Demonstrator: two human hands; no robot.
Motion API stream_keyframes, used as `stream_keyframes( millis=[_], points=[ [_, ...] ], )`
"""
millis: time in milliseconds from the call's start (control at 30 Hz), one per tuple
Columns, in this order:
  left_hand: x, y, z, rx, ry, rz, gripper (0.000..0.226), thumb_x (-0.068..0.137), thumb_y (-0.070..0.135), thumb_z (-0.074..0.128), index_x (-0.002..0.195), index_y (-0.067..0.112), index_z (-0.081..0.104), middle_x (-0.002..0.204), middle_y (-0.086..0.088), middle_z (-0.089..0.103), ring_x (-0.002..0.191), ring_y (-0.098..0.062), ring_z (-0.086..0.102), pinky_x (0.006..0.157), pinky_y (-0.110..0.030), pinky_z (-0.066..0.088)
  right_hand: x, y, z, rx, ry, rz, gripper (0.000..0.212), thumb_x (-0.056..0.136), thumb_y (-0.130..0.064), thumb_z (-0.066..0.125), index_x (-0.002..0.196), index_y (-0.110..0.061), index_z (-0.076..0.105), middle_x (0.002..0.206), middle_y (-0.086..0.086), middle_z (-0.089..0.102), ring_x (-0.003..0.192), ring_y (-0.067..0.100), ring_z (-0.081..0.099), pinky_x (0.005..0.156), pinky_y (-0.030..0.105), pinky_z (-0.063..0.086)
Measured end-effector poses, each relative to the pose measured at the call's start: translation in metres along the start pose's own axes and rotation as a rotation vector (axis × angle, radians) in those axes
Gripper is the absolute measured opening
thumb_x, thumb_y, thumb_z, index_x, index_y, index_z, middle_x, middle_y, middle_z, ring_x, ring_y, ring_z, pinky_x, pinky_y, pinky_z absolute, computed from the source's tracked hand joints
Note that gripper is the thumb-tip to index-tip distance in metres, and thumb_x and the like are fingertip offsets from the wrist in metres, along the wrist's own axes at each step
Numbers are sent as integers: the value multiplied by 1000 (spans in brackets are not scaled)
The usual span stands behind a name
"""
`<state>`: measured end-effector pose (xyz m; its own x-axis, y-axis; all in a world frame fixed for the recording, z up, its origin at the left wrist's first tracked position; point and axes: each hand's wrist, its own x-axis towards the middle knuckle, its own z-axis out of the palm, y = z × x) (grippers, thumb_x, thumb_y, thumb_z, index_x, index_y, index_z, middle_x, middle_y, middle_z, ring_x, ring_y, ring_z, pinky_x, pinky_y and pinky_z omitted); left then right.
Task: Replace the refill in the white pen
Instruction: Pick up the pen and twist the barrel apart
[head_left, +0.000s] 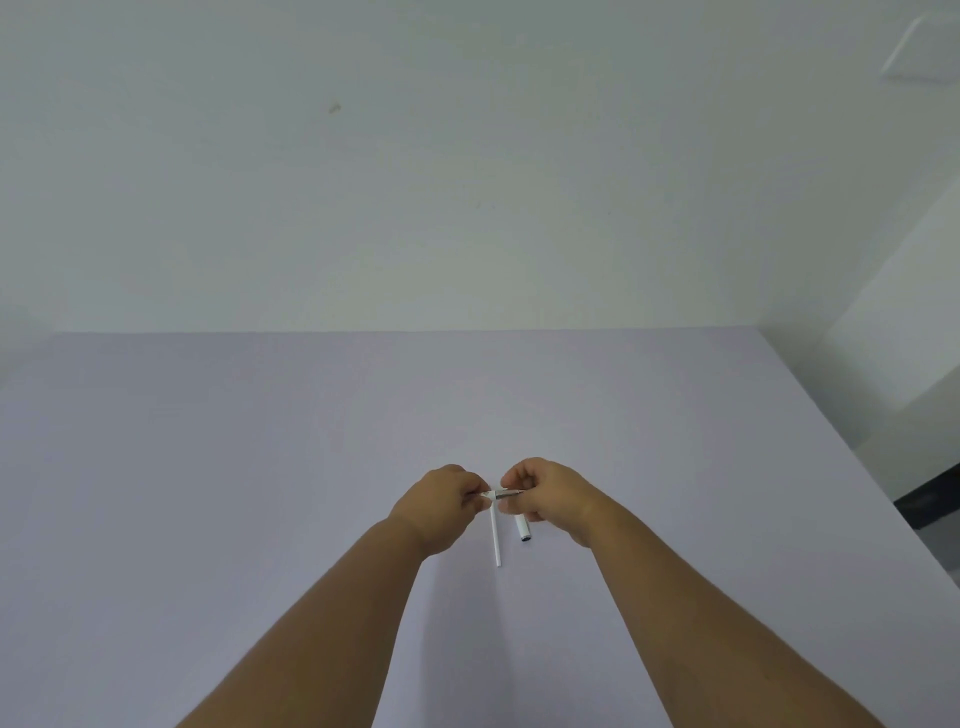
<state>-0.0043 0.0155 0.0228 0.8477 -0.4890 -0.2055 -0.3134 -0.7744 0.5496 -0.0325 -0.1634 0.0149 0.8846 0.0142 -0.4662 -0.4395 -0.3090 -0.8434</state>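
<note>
Both my hands meet above the lavender table (260, 467), a little right of its middle. My left hand (441, 506) and my right hand (550, 499) each pinch one end of the white pen (500, 494), held level between them; only a short white and silver stretch shows between the fingers. Below the hands a thin white refill (495, 538) lies on the table, pointing toward me. Next to it on the right lies a short white cap (522, 529) with a dark end. Most of the pen is hidden in my fingers.
A plain pale wall (467, 182) rises behind the table's far edge. The table's right edge (841, 441) runs diagonally, with a white block and dark floor beyond it.
</note>
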Motion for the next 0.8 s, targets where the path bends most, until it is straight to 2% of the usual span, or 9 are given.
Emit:
stream_keyframes(
  millis=[67, 100, 167, 233, 367, 467, 600, 700, 800],
  points=[
    [0, 0, 0, 3, 0, 0, 28, 96, 30, 47, 112, 16, 65, 108, -3, 60, 101, -19, 57, 86, -30, 46, -1, -2, 0, -4, 6, 19, 16, 78, -36, 70, 75, -21, 66, 72, -6, 65, 64, 10, 58, 63, 22, 51],
    [0, 1, 0, 6, -3, 4, 27, 96, 30, 47, 112, 17, 65, 108, -3, 60, 101, -19, 57, 86, -30, 46, -2, -3, 0, -19, 23, 18, 18, 81, -37, 68, 73, -20, 66, 71, -5, 66, 61, 9, 58, 61, 21, 50],
    [0, 2, 0, 5, -10, 7, 27, 96, 29, 47, 113, 17, 65, 108, -3, 60, 100, -19, 57, 86, -30, 46, -2, -3, -1, -28, 32, -9, 7, 81, -24, 68, 75, -21, 65, 74, -5, 66, 63, 7, 59, 63, 21, 51],
    [0, 3, -1, 3, -11, 3, 27, 96, 29, 47, 113, 17, 65, 109, -3, 60, 100, -19, 56, 86, -30, 46, -2, -2, 0, 1, 20, -24, 10, 77, -17, 71, 82, -23, 64, 81, -5, 64, 71, 8, 60, 67, 23, 51],
    [0, 5, -1, 4, -6, 0, 28, 96, 30, 46, 113, 17, 65, 109, -4, 60, 100, -19, 56, 85, -29, 45, -6, -5, -1, -6, 40, 24, 20, 82, -38, 66, 78, -19, 67, 74, -4, 66, 60, 8, 58, 58, 21, 49],
    [0, 5, -1, -7, -6, -1, 28, 96, 30, 47, 113, 18, 65, 109, -3, 60, 101, -18, 56, 82, -26, 43, -5, -4, 0, 17, 42, -32, 4, 79, -20, 69, 80, -22, 66, 78, -5, 65, 65, 6, 60, 62, 21, 50],
    [0, 4, -2, -23, 0, -11, 28, 96, 31, 47, 111, 17, 66, 108, -3, 61, 99, -18, 57, 84, -28, 45, -8, -3, -1, 46, 22, 15, 12, 77, -27, 71, 84, -18, 67, 80, -2, 66, 67, 11, 60, 63, 23, 50],
    [0, 3, -3, -53, 4, -42, 27, 95, 31, 47, 108, 17, 66, 107, -4, 62, 98, -19, 57, 85, -31, 47, -8, -3, -3, 174, 108, -27, 2, 81, -14, 69, 81, -16, 69, 78, 2, 65, 67, 11, 59, 65, 23, 52],
    [-1, 2, -4, -74, -13, -46, 25, 95, 32, 46, 110, 21, 64, 106, -1, 62, 95, -18, 56, 84, -32, 48, -8, -2, -6, 306, 113, -37, 12, 80, -5, 68, 83, -16, 69, 77, 0, 64, 69, 11, 60, 64, 21, 52]
  ],
)
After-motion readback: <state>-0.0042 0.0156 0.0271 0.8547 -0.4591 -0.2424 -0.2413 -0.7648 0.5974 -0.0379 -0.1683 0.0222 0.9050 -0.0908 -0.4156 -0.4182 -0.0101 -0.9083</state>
